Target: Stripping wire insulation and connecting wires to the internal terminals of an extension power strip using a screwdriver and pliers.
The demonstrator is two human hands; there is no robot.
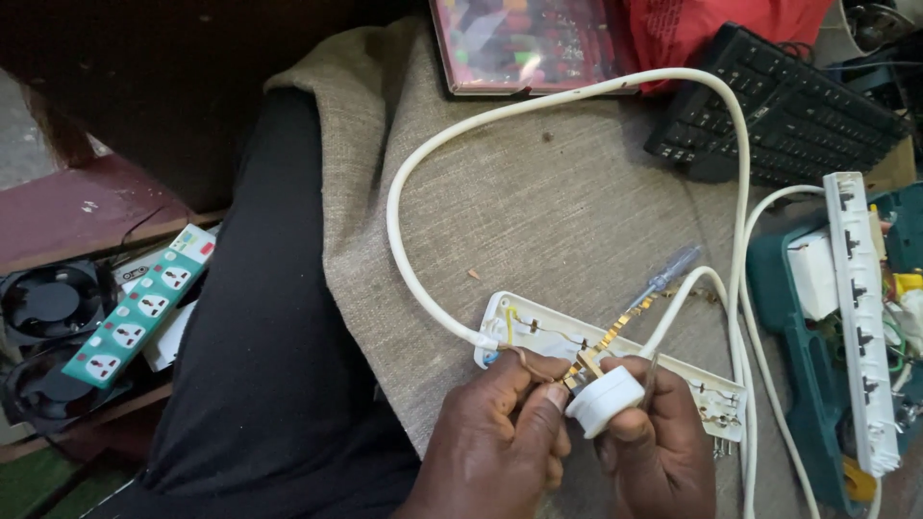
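An opened white power-strip base lies on a beige cloth, its wires and brass contacts exposed. My left hand pinches a thin brass contact strip that slants up over the base. My right hand grips a white plug and a thin tool whose shaft runs beside my thumb. A translucent-handled screwdriver rests just beyond the strip. A thick white cable loops from the base's left end around the cloth.
A black keyboard sits far right. A long white socket strip cover lies over a teal case. A green multi-socket strip and black fans lie at the left. A pink-framed box lies at the top.
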